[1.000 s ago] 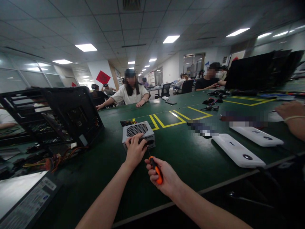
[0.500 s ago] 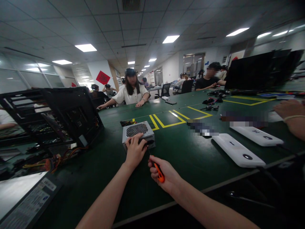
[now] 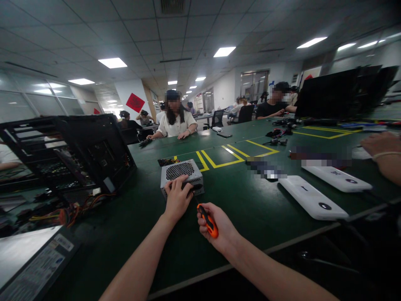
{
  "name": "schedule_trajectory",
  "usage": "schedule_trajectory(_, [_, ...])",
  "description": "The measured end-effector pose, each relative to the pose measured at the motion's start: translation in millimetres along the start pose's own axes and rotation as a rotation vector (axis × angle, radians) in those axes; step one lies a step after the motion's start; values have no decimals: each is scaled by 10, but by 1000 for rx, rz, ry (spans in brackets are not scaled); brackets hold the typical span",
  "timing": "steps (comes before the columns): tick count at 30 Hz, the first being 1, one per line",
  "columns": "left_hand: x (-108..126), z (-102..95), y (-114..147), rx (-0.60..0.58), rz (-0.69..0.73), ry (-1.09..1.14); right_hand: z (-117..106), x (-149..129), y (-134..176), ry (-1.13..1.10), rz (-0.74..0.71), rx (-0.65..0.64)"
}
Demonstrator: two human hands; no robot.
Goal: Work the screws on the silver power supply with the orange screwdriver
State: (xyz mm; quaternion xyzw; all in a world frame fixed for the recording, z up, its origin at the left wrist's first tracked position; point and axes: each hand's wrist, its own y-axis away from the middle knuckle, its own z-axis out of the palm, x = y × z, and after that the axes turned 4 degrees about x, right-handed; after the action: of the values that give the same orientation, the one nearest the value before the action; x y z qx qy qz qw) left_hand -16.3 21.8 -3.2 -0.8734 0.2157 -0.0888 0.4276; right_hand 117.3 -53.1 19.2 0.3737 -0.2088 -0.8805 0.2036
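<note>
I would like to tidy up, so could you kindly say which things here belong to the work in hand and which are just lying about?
In the work:
- silver box, under the left hand
- orange screwdriver, in the right hand

Seemingly just lying about:
- black computer case
- wires beside it
- labelled metal box, lower left
- two white devices

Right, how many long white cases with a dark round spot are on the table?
2: the nearer white case by the table edge; the farther white case beyond it, rightward. Others may be hidden.

Bare, slender forearms (image 3: 138, 259) with narrow wrists (image 3: 171, 215), bare left hand (image 3: 178, 195) and bare right hand (image 3: 222, 225)
</note>
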Motion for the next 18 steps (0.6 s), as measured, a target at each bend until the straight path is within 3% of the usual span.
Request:
schedule_trajectory(10, [-3, -3, -2, -8, 5, 0, -34, 6, 18, 206, -189, 67])
schedule_trajectory(18, [-5, 2, 3, -11, 2, -2, -123, -42, -26, 403, -381, 25])
